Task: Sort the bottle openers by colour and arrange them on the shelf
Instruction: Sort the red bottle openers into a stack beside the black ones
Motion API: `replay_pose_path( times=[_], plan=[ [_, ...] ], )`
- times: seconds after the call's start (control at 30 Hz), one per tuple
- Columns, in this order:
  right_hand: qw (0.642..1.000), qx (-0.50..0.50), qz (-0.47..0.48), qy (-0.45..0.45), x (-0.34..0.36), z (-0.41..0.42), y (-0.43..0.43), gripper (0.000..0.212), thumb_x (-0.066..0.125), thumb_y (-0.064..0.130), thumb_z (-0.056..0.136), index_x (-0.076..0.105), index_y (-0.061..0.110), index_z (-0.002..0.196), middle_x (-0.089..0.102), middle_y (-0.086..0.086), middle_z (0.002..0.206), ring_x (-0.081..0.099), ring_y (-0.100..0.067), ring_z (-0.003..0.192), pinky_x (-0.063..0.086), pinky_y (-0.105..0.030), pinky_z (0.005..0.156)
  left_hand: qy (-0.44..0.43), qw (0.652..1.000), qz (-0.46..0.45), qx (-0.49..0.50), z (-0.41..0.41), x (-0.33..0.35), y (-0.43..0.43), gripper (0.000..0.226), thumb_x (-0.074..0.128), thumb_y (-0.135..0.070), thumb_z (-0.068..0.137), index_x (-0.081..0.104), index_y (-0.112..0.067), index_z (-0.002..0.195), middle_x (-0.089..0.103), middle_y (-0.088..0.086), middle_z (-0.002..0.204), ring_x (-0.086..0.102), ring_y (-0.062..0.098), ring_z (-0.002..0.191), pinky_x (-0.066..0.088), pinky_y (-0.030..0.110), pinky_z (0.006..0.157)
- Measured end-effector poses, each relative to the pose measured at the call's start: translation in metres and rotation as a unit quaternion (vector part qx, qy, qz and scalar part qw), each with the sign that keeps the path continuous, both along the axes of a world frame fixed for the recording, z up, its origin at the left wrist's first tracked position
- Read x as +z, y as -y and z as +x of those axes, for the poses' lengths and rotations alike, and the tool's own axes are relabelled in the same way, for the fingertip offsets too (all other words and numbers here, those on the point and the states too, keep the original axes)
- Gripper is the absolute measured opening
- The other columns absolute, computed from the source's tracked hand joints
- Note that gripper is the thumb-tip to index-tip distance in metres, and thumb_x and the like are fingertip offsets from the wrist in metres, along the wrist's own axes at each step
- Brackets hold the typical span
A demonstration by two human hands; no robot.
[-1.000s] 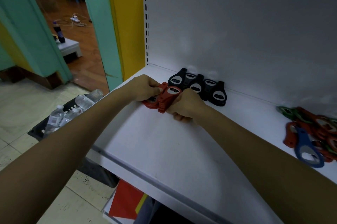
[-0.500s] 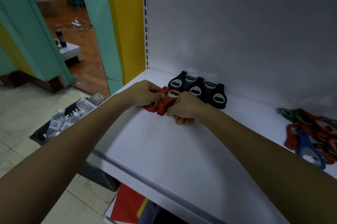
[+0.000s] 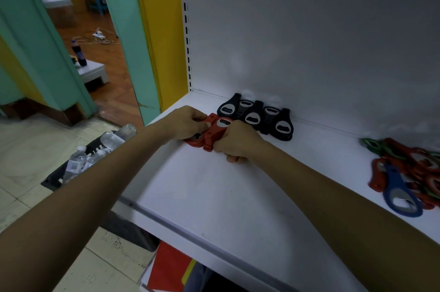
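A small bunch of red bottle openers (image 3: 213,132) lies on the white shelf (image 3: 214,196) near its left end, just in front of a row of several black openers (image 3: 257,116) lined up against the back panel. My left hand (image 3: 187,121) grips the bunch from the left with curled fingers. My right hand (image 3: 234,140) grips it from the right, knuckles up. At the shelf's far right lies a loose pile of red and green openers (image 3: 412,160) with one blue opener (image 3: 400,194) at its front.
The shelf's front edge (image 3: 181,227) runs diagonally below my arms. A black crate of water bottles (image 3: 90,156) stands on the floor to the left. Red and yellow items (image 3: 171,270) sit under the shelf. A slotted upright (image 3: 187,30) marks the shelf's left side.
Both hands stay clamped on the red openers; the bunch has been squeezed a little tighter and shifted slightly toward the black row. The view has moved slightly.
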State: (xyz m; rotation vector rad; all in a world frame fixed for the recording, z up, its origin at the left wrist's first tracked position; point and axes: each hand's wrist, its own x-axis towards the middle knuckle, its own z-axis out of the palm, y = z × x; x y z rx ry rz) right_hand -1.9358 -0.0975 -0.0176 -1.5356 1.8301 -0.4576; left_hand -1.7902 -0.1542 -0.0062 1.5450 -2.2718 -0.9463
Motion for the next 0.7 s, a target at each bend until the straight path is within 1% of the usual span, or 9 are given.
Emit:
replay_pose_path(
  times=[0.07, 0.13, 0.2, 0.3, 0.37, 0.43, 0.57, 0.63, 0.7],
  plan=[
    [1.0, 0.004, 0.0, 0.005, 0.002, -0.001, -0.002, 0.011, 0.065, 0.016, 0.081, 0.059, 0.008, 0.078, 0.059, -0.007, 0.057, 0.055, -0.016, 0.046, 0.046, -0.022, 0.047, 0.005, 1.0, -0.002, 0.003, -0.001, 0.0, 0.0, 0.032, 0.054, -0.028, 0.094, 0.06, -0.017, 0.124, 0.066, 0.007, 0.114, 0.062, 0.022, 0.1, 0.047, 0.034, 0.093],
    [1.0, 0.01, -0.009, 0.002, 0.006, -0.002, -0.007, 0.012, 0.064, 0.017, 0.082, 0.062, 0.006, 0.084, 0.063, -0.009, 0.064, 0.062, -0.021, 0.058, 0.054, -0.029, 0.055, 0.012, 1.0, -0.019, 0.017, -0.002, -0.002, -0.002, 0.044, 0.055, -0.03, 0.094, 0.049, -0.014, 0.134, 0.059, 0.006, 0.128, 0.057, 0.023, 0.111, 0.044, 0.033, 0.096],
    [0.996, 0.02, -0.067, -0.062, 0.011, -0.007, -0.017, 0.013, 0.062, 0.021, 0.082, 0.064, 0.008, 0.084, 0.066, -0.006, 0.073, 0.065, -0.022, 0.07, 0.056, -0.034, 0.066, 0.029, 0.994, -0.1, 0.026, -0.005, -0.002, -0.006, 0.05, 0.053, -0.032, 0.094, 0.043, -0.012, 0.139, 0.053, 0.004, 0.136, 0.051, 0.024, 0.12, 0.04, 0.034, 0.099],
    [0.963, 0.011, -0.178, -0.202, 0.019, -0.022, -0.041, 0.018, 0.06, 0.029, 0.085, 0.064, 0.016, 0.097, 0.065, 0.0, 0.093, 0.063, -0.02, 0.082, 0.051, -0.031, 0.067, 0.049, 0.961, -0.27, -0.015, -0.019, 0.001, -0.02, 0.047, 0.053, -0.03, 0.093, 0.046, -0.013, 0.137, 0.052, 0.008, 0.137, 0.044, 0.028, 0.125, 0.037, 0.04, 0.102],
    [0.949, 0.001, -0.219, -0.228, 0.021, -0.042, -0.06, 0.022, 0.056, 0.032, 0.088, 0.06, 0.019, 0.105, 0.063, 0.002, 0.1, 0.059, -0.019, 0.091, 0.046, -0.029, 0.07, 0.052, 0.941, -0.329, -0.064, -0.039, 0.004, -0.032, 0.047, 0.055, -0.028, 0.09, 0.048, -0.015, 0.135, 0.055, 0.008, 0.132, 0.046, 0.028, 0.119, 0.04, 0.042, 0.098],
    [0.938, -0.014, -0.239, -0.25, 0.019, -0.07, -0.083, 0.028, 0.053, 0.033, 0.089, 0.057, 0.02, 0.114, 0.061, 0.003, 0.108, 0.054, -0.019, 0.1, 0.043, -0.03, 0.074, 0.037, 0.923, -0.365, -0.116, -0.069, 0.002, -0.049, 0.05, 0.057, -0.026, 0.089, 0.047, -0.014, 0.136, 0.055, 0.008, 0.132, 0.047, 0.028, 0.118, 0.038, 0.039, 0.099],
    [0.92, -0.078, -0.222, -0.313, 0.011, -0.132, -0.141, 0.035, 0.052, 0.036, 0.09, 0.055, 0.022, 0.122, 0.059, 0.002, 0.115, 0.052, -0.019, 0.106, 0.037, -0.029, 0.078, 0.006, 0.894, -0.392, -0.218, -0.139, -0.015, -0.086, 0.054, 0.052, -0.031, 0.093, 0.038, -0.014, 0.142, 0.045, 0.005, 0.143, 0.039, 0.023, 0.131, 0.028, 0.035, 0.11],
    [0.911, -0.126, -0.222, -0.324, 0.008, -0.161, -0.173, 0.031, 0.056, 0.033, 0.087, 0.06, 0.022, 0.116, 0.062, 0.002, 0.107, 0.055, -0.021, 0.101, 0.038, -0.029, 0.076, -0.031, 0.89, -0.375, -0.257, -0.174, -0.024, -0.104, 0.055, 0.052, -0.03, 0.094, 0.036, -0.013, 0.143, 0.042, 0.005, 0.145, 0.037, 0.023, 0.132, 0.029, 0.037, 0.11],
    [0.896, -0.179, -0.229, -0.334, 0.007, -0.19, -0.206, 0.024, 0.062, 0.027, 0.083, 0.064, 0.02, 0.105, 0.065, 0.001, 0.1, 0.057, -0.023, 0.096, 0.04, -0.031, 0.075, -0.075, 0.891, -0.341, -0.289, -0.214, -0.03, -0.124, 0.054, 0.052, -0.029, 0.094, 0.035, -0.013, 0.143, 0.042, 0.005, 0.145, 0.037, 0.022, 0.132, 0.031, 0.035, 0.108]
  ],
)
